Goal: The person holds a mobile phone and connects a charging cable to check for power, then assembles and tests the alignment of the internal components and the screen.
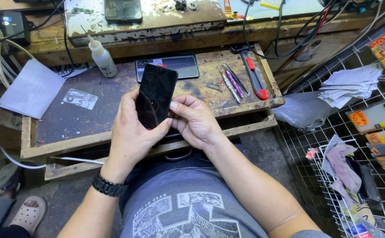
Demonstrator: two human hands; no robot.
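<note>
A black smartphone (156,93) with a dark, switched-off screen stands tilted above the front edge of a worn wooden workbench (69,128). My left hand (130,136) grips its lower left side, thumb along the bottom edge. My right hand (194,121) holds the lower right side, its thumb pressed against the phone's edge. A black watch (107,186) sits on my left wrist.
On the bench lie another dark phone (174,65), a white squeeze bottle (102,57), tweezers and thin tools (232,81), and a red and black utility knife (254,75). A white sheet (31,88) lies left. Wire racks (355,176) with cloths and packets stand right.
</note>
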